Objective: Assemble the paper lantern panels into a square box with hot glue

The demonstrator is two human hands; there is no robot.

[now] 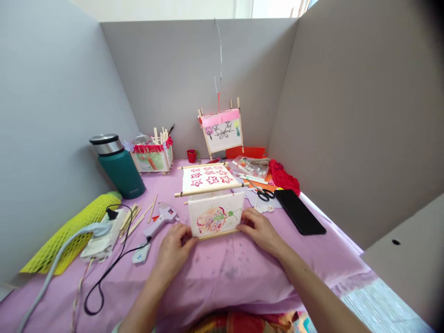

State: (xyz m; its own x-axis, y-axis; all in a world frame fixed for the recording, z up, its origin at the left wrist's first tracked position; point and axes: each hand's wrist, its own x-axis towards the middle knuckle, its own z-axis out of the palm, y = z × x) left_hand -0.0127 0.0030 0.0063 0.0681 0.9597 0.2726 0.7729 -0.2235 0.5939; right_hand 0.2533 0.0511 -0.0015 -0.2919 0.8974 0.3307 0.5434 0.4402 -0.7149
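Now: your panel [215, 216] stands upright on the worktop [225, 273], near centre, with the drawn side toward you. Its long axis runs left to right, along the stick [218, 235] at its foot.

Left grip [172, 252] is closed on the lower left corner, thumb in front. The fingers behind the paper are hidden. Right grip [261, 231] is closed on the lower right corner in the same way, and its far fingertips are hidden too. Both grips touch the panel and neither is nearer. It sits squarely between them, just on the far side of your knuckles, with your forearms converging on it from the near edge.

Just beyond the panel, the star sheet [210, 178] lies flatter between two sticks that run parallel to the panel's axis. You cannot tell whether the two touch.

The glue gun [161, 219] lies left of the left grip, near it but apart, nozzle pointing far-right. The scissors [265, 194] and phone [300, 211] lie to the far right of the right grip, apart from it.
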